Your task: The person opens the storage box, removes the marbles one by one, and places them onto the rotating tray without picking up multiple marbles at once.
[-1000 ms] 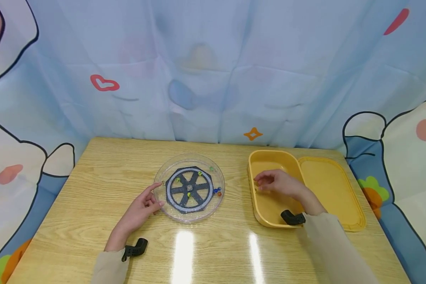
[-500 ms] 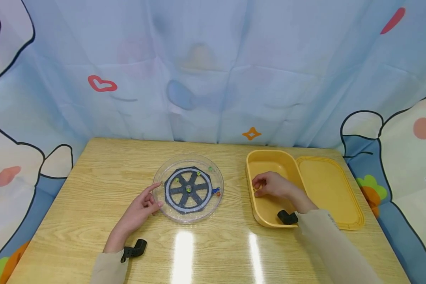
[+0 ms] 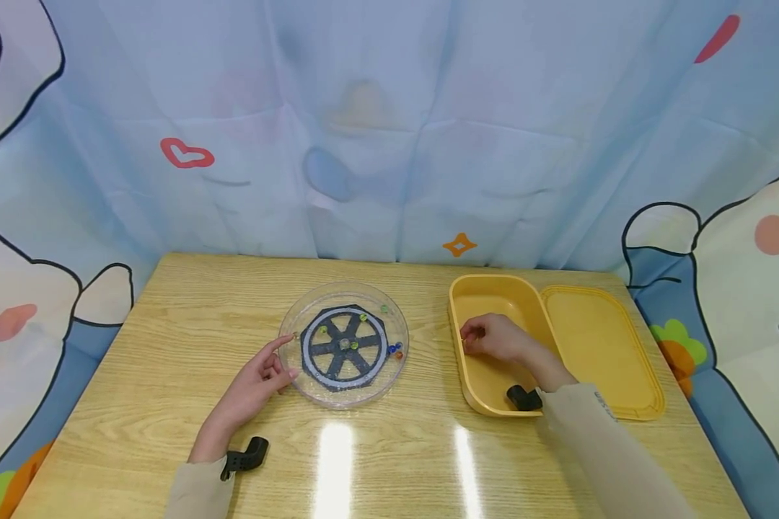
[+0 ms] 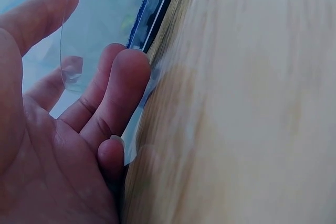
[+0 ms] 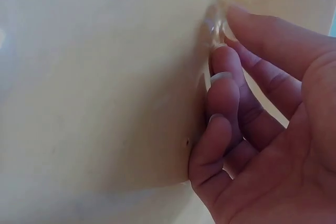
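My left hand (image 3: 257,382) holds the near-left rim of a round clear dish (image 3: 304,386), its index finger and thumb over the edge. In the left wrist view, its other fingers curl against the outside, low by the table. A dark spoked wheel pattern (image 3: 314,347) shows in the dish. Among several marbles there are a yellow-green marble (image 3: 354,346) near the hub, a blue marble (image 3: 392,349) and an orange marble (image 3: 399,355). Inside a yellow box (image 3: 493,396), my right hand (image 3: 498,337) pinches a small shiny clear marble (image 5: 216,28) against the left wall; the fingers partly hide it.
A flat yellow lid (image 3: 606,353) lies directly right of the box. Both rest on a wooden table (image 3: 221,295). A patterned blue curtain (image 3: 389,180) hangs behind the table's far edge.
My right hand has moved slightly left and down to the box's left wall, and its fingers have closed. A yellow-green marble has rolled near the dish's hub. The left hand keeps its place.
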### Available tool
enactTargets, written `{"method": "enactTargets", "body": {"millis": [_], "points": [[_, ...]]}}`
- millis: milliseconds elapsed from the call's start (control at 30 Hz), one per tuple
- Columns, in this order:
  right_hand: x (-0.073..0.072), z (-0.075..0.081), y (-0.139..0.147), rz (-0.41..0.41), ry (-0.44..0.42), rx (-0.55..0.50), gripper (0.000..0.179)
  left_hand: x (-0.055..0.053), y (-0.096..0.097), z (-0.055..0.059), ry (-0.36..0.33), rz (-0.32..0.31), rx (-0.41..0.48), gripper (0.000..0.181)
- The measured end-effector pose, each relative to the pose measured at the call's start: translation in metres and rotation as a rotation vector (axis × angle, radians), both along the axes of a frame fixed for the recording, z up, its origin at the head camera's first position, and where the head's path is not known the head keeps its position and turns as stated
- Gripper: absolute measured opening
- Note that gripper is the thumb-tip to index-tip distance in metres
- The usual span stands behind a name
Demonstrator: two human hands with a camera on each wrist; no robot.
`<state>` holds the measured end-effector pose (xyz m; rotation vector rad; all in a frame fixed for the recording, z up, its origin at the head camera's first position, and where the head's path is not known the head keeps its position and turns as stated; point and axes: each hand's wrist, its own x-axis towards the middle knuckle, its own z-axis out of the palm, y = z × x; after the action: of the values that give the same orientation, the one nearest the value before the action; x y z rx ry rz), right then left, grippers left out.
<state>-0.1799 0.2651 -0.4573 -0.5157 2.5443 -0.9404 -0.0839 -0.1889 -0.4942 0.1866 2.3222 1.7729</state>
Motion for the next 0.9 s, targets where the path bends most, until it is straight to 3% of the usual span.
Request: {"method": "enactTargets", "body": {"millis": [133,433,900], "points": [[-0.001,0.004,0.002,-0.016,0.044,0.041,0.008,-0.001,0.0,0.0,0.0,-0.004,-0.002,0.063],[0.003,0.021,0.011,-0.056,0.068,-0.017,0.014,0.0,0.0,0.0,-0.008,-0.01,0.004,0.062],[0.02,0.049,-0.01,-0.139,0.322,0.006,0.017,0.0,0.0,-0.001,-0.004,-0.009,0.003,0.063]]}}
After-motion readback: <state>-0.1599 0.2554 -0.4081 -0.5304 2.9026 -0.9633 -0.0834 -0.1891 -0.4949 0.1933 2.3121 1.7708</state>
